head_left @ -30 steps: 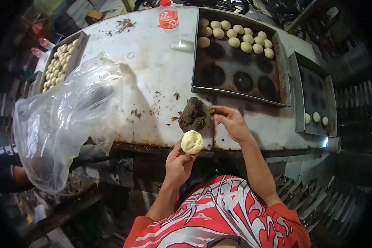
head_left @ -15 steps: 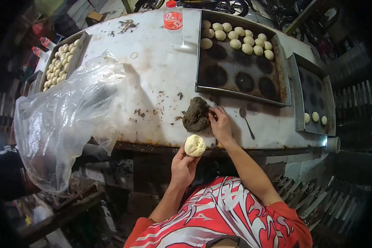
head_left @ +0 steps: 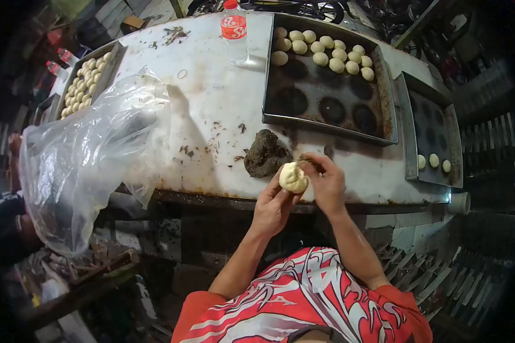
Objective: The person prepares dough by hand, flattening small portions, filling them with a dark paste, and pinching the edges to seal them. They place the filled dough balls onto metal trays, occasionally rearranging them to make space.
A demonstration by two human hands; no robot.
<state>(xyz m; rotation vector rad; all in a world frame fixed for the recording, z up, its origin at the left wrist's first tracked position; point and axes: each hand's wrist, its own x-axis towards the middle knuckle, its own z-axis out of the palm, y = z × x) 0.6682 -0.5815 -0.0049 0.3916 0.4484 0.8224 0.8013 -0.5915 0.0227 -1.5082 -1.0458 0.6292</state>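
Note:
A pale dough piece (head_left: 293, 178) rests in the fingers of my left hand (head_left: 273, 207), just over the table's front edge. My right hand (head_left: 327, 184) is at the dough's right side, with its fingers pinched on a small dark lump (head_left: 308, 162), which looks like filling. Behind the dough, a large dark brown mound of filling (head_left: 265, 154) sits on the white table (head_left: 212, 103). The spoon is mostly hidden behind my right hand.
A large tray (head_left: 386, 134) with several dough balls stands behind my hands; a smaller tray (head_left: 459, 154) is at right. Clear plastic (head_left: 91, 154) drapes over the left edge near another tray (head_left: 113, 66). A bottle (head_left: 234, 34) stands at the back. Another person's arm (head_left: 15, 163) shows far left.
My right hand has left the dark mound and come to the dough with a small lump. My left hand has moved right and up with the dough. At far left, a person's arm has appeared.

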